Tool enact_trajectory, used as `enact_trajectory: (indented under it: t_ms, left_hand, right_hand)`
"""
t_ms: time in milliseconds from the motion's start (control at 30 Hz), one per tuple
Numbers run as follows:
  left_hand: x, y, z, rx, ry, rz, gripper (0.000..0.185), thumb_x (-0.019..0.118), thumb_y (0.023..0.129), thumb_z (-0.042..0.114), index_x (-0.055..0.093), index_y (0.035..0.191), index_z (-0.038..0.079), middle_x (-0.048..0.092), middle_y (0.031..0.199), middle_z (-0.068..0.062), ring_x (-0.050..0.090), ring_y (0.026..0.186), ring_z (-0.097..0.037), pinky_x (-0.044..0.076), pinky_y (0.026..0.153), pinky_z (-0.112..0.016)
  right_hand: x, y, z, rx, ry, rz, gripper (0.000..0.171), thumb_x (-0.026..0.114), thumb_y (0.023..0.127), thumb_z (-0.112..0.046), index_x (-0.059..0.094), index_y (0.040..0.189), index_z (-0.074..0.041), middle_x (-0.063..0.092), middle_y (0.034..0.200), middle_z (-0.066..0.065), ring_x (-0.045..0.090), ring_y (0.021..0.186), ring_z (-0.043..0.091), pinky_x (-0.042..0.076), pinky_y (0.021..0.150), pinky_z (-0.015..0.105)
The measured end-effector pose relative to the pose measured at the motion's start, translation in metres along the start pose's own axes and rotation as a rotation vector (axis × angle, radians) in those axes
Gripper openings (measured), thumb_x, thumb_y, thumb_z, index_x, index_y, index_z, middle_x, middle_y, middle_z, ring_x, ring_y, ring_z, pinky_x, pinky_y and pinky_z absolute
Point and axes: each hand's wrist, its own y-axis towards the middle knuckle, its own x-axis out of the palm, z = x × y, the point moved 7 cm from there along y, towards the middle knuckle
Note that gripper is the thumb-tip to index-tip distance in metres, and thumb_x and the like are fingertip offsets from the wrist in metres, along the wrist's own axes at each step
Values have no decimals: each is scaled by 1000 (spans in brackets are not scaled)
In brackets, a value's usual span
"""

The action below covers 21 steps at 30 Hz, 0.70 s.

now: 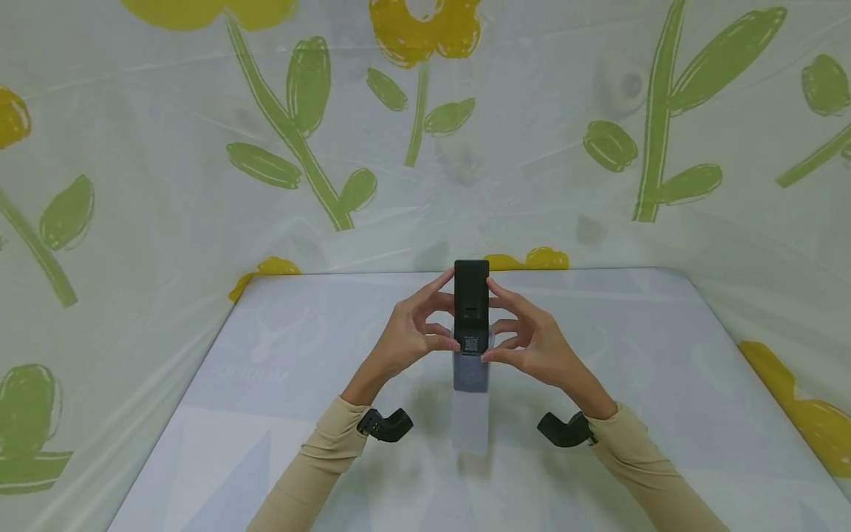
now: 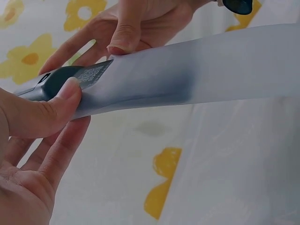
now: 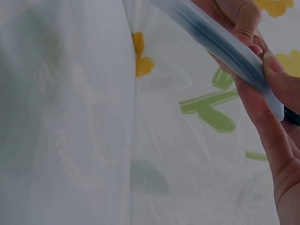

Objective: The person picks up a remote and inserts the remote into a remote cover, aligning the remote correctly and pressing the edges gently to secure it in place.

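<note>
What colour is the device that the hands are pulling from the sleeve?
Black device, with a small printed label; clearest in the head view.

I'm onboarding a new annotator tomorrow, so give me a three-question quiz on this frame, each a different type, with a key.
1. True or false: only the left hand holds the black rectangular device.
2. Multiple choice: the device is partly inside a) a cardboard box, b) a translucent frosted plastic sleeve, c) a cloth pouch.
3. Fill in: the printed label on the device sits near the sleeve's ______ end.

Key: 1 false, the right hand holds it too; 2 b; 3 open.
</note>
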Motion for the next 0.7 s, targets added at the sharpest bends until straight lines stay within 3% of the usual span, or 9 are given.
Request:
enact_trajectory:
  t_ms: [500, 700]
  left_hand:
    - [-2, -1, -2, -3, -8, 12, 92, 77, 72, -10, 36, 147, 24, 60, 114, -14, 54, 104, -27, 55, 81, -43]
    - [-2, -1, -3, -12, -3, 20, 91, 76, 71, -11, 36, 147, 20, 60, 114, -17, 54, 104, -27, 54, 81, -45]
  right_hand:
    - [-1, 0, 4, -7, 24, 4, 93, 74, 67, 20, 28, 146, 2, 48, 129, 29, 66, 88, 34, 58, 69, 37]
    - [-5, 0, 23, -4, 44, 13, 96, 75, 66, 19, 30, 148, -6, 50, 131, 24, 67, 88, 28, 58, 68, 37]
